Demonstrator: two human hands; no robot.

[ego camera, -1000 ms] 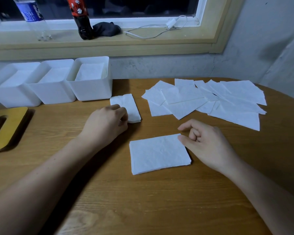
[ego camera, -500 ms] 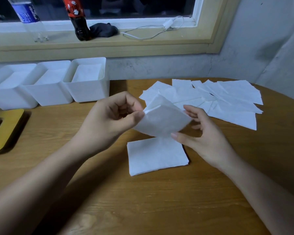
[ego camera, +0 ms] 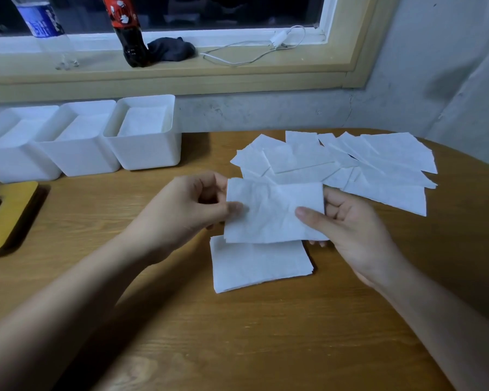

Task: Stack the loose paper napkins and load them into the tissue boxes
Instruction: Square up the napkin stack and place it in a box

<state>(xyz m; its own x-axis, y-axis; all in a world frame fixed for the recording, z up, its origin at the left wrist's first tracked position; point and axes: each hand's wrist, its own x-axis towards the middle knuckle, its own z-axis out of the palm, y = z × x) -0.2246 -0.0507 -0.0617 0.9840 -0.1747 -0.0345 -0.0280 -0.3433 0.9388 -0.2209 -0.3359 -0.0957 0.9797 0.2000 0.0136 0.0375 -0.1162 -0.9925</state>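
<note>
Held napkin (ego camera: 271, 213): since half a second earlier it had gone from a bunched, tilted fold to a flatter sheet stretched between both my hands, hovering over the stack's far edge.
Left hand (ego camera: 189, 210): thumb and curled fingers pinched the sheet's left edge.
Right hand (ego camera: 350, 227): thumb on top, fingers beneath, gripping its right edge.
Meaning: I judged the sheet squared up and ready to lay down as the next layer.
Look: white, thin, creased through the middle, corners fairly square.
Stack (ego camera: 260, 266): neat, flat on the table (ego camera: 237, 334), just under both hands.
Loose napkins (ego camera: 378, 165): overlapping, just beyond the right hand.
Tissue boxes (ego camera: 144, 153): three, beyond the left hand, napkins inside.
</note>
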